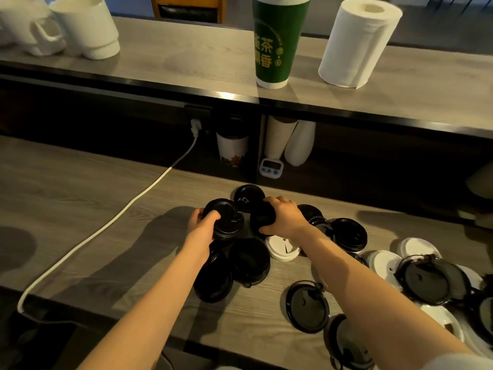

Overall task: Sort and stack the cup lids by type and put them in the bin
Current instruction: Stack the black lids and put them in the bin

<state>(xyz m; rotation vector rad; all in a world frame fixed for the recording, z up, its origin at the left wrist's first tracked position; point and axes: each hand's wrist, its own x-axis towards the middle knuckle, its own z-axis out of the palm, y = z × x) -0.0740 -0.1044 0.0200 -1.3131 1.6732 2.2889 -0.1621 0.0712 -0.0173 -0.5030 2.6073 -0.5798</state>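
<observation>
Fingers (197, 214) of the left hand (202, 231) are curled round a stack of black lids (226, 221), with the thumb on its near edge. The stack is held tilted over the desk (80, 198). Fingers (272, 200) of the right hand (286, 218) are clasped over a second black lid (262, 217), just beside the stack at its 3 o'clock. Whether this is one lid or several cannot be told.

Loose lids lie around both hands:
- A black lid with a raised flap (248, 196) lies at 12 o'clock.
- Two black domed lids (249, 260) lie side by side at 6 o'clock, partly under the left forearm.
- A white lid (282, 248) lies at 5 o'clock, below the right wrist.
- A dark ribbed lid (348, 233) lies at 3 o'clock of the right hand.
- Flat black-rimmed lids (306, 307) and white flat lids (384, 263) overlap in a mixed heap toward 4 o'clock.

A white cable (106, 228) runs from a socket at 11 o'clock across the desk to its near left edge. The raised counter (173, 57) at 12 o'clock carries a green paper cup (280, 41), a paper towel roll (357, 44) and white mugs (85, 28). A small timer (270, 168) stands beneath it.
</observation>
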